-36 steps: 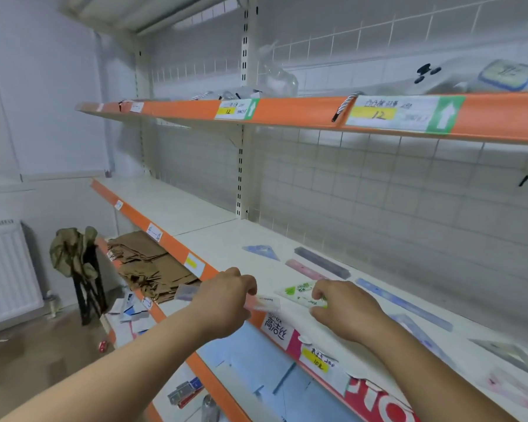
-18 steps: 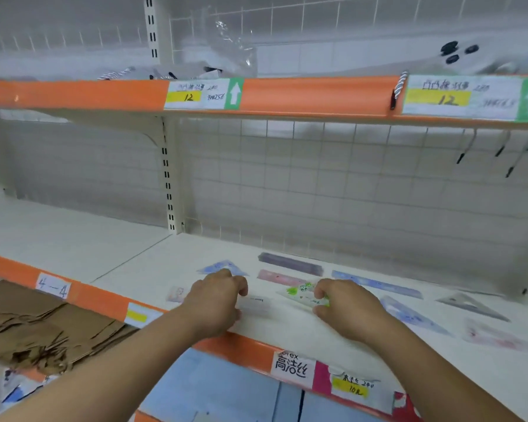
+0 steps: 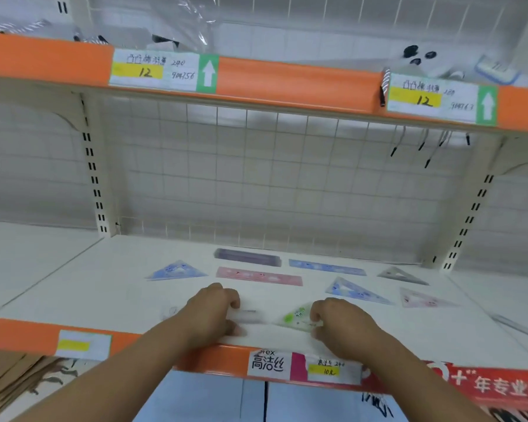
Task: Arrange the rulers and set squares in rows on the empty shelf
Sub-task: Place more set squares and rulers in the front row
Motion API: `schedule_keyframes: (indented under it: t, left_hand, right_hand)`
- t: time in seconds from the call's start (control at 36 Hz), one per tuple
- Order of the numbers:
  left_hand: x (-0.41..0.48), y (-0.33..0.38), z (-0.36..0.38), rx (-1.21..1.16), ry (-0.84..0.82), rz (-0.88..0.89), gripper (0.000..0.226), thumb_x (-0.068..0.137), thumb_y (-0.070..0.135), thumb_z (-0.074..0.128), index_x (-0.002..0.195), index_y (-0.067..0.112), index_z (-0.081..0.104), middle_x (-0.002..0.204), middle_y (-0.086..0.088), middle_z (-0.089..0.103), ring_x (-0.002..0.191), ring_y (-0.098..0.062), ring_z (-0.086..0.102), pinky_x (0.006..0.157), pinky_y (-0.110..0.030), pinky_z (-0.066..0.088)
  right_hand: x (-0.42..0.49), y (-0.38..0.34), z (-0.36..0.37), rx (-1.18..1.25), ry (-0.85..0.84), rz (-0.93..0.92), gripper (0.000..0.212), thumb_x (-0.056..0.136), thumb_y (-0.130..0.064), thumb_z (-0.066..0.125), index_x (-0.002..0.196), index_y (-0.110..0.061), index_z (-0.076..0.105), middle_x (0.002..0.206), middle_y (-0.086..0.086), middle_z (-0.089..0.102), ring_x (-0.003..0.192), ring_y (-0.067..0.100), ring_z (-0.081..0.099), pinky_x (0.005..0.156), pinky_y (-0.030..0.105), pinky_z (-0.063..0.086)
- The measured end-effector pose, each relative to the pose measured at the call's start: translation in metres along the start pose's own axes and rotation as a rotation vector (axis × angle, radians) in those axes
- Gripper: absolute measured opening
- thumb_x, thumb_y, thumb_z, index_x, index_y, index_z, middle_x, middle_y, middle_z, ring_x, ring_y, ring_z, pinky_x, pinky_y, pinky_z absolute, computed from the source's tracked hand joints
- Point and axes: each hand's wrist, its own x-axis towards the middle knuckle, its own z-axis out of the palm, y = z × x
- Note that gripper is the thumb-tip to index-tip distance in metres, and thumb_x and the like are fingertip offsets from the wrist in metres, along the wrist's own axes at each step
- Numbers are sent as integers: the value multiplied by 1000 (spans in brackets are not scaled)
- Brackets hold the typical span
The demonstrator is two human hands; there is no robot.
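Head view, single camera.

- Shelf [image 3: 73, 284]: white deck with an orange front lip. Stock lies flat and spread apart, none overlapping, which suits rows.
- Back row, near the mesh: dark purple ruler [image 3: 247, 257] and blue ruler [image 3: 326, 267], roughly end to end. The grey set square [image 3: 401, 275] sits just right of them.
- Next row forward: blue set square [image 3: 177, 271], pink ruler [image 3: 258, 276], second blue set square [image 3: 354, 290], pink set square [image 3: 424, 300].
- Left hand [image 3: 209, 312]: at the front edge, fingers curled. Thumb and fingertips seem to pinch one end of a clear ruler [image 3: 247, 316]. The piece is blurred, so this is a probable reading.
- Right hand [image 3: 342, 324]: fingers curled, pinching the near corner of a green set square [image 3: 299, 316], which lies low on the deck just beside the clear ruler.
- Judgement: both pieces are held by their ends so they can be squared up as a front row, parallel to the lip. Task looks well along.
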Motion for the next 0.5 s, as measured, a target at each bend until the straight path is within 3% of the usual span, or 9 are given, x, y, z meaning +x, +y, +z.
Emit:
schedule_keyframes:
  t: [0.5]
  left_hand:
    - [9, 2, 9, 50, -40, 7, 40, 84, 36, 68, 120, 24, 55, 120, -1, 49, 111, -18, 51, 95, -26, 40]
  right_hand:
    - [7, 14, 12, -42, 2, -40, 23, 95, -24, 50, 116, -16, 55, 118, 2, 54, 108, 20, 53, 86, 32, 44]
